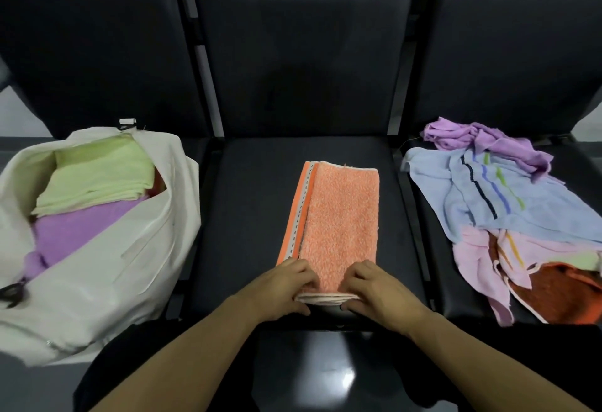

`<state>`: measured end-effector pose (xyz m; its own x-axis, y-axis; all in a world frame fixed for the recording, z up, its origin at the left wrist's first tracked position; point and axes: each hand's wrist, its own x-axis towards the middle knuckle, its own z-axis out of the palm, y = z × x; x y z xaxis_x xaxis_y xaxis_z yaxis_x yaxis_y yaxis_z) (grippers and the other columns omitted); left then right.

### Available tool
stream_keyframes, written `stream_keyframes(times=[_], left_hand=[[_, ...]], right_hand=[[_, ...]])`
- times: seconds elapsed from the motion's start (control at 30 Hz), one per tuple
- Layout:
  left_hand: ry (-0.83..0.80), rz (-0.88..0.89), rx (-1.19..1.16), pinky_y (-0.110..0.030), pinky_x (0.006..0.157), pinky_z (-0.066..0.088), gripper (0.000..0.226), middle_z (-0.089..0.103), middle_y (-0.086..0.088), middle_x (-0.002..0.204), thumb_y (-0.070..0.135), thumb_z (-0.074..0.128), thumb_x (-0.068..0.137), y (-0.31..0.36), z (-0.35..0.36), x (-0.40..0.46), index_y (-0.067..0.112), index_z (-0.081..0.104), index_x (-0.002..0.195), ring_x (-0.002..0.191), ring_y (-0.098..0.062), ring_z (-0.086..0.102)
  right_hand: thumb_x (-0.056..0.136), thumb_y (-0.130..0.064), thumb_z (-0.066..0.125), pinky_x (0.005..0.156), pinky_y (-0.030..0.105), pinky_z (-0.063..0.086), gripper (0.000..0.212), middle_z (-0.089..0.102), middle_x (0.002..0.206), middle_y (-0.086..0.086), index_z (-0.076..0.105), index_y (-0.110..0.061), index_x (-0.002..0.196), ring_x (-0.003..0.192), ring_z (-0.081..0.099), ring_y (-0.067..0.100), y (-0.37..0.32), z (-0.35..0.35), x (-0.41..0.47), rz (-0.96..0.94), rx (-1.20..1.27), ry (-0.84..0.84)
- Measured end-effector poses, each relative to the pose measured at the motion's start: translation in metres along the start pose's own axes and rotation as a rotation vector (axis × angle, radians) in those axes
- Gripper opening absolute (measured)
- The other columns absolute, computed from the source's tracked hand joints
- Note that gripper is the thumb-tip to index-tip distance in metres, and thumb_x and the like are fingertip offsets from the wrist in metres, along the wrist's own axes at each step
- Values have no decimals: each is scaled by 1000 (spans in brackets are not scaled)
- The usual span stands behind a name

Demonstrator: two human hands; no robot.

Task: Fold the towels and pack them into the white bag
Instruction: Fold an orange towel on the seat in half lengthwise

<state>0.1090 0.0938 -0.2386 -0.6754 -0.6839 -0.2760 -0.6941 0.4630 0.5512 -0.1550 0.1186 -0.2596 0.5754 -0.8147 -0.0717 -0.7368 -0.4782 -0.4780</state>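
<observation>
An orange towel point(338, 216), folded into a long strip with a striped border on its left side, lies on the middle black seat point(247, 203). My left hand point(286, 284) and my right hand point(374, 288) pinch its near end, fingers on top and thumbs under the layered edge. The white bag point(107, 265) sits open on the left seat. Inside it lie a folded pale green towel point(97, 180) on top of a folded purple towel point(71, 232).
The right seat holds a loose pile: a purple towel point(482, 141), a light blue striped towel point(508, 203), a pink towel point(479, 261) and a dark orange towel point(553, 294). Black seat backs rise behind. A glossy black surface point(325, 372) lies below my arms.
</observation>
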Motion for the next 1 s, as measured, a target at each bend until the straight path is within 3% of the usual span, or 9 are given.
stream_keyframes(times=[0.1,0.2,0.37,0.43,0.6,0.7,0.83,0.9,1.0], left_hand=[[9,4,-5,-20,86,41,23,56,15,107,37,67,95,0,-4,-2,25,67,114,99,-1,47],[-12,-31,11,-24,81,41,29,59,9,99,49,60,98,0,-12,-3,22,68,103,90,-5,47],[61,10,122,-25,87,40,50,47,15,103,69,68,77,6,-4,-9,28,55,104,95,-5,42],[97,28,125,-26,87,39,44,48,15,103,67,66,82,11,-1,-8,27,56,101,96,-5,42],[204,-139,-319,-15,95,43,40,61,21,108,60,72,85,26,-23,-9,28,73,110,108,4,53],[240,-229,-622,-27,94,55,28,75,17,105,40,79,87,28,-34,-12,26,77,112,100,-1,70],[317,-276,-750,-37,97,57,26,77,10,106,39,75,91,27,-40,-12,27,77,114,101,-9,73],[336,-291,-767,-38,94,58,24,77,11,105,41,72,92,28,-42,-10,29,76,113,99,-9,73],[362,-318,-797,-38,95,57,23,77,13,105,40,69,95,26,-43,-3,31,74,115,99,-7,72]], right_hand=[[92,-60,54,81,30,50,34,60,102,-16,68,-30,101,98,54,6,-1,-5,1,26,42,-21],[90,-67,53,82,28,51,40,68,98,-17,67,-32,101,92,61,2,-2,-18,1,183,173,-63],[94,-41,67,73,21,49,14,70,84,-18,71,-28,96,78,63,1,-5,-29,-3,320,461,-9],[96,-35,67,70,16,44,9,69,79,-22,71,-27,98,72,61,-3,-8,-32,-4,344,547,-17],[93,-44,68,84,21,50,17,72,97,-15,69,-30,102,91,66,2,-14,-42,-3,365,652,113],[81,-43,80,82,17,50,27,74,95,-11,71,-27,101,88,67,2,-16,-53,-4,373,733,141],[84,-33,81,94,31,54,31,77,105,-8,74,-23,113,102,71,10,-14,-60,-6,371,832,146],[91,-35,73,96,27,52,28,75,110,-12,71,-26,118,107,69,6,-16,-60,-4,358,807,190],[98,-37,62,84,15,47,14,71,103,-22,65,-33,111,98,65,-4,-21,-55,2,348,700,238]])
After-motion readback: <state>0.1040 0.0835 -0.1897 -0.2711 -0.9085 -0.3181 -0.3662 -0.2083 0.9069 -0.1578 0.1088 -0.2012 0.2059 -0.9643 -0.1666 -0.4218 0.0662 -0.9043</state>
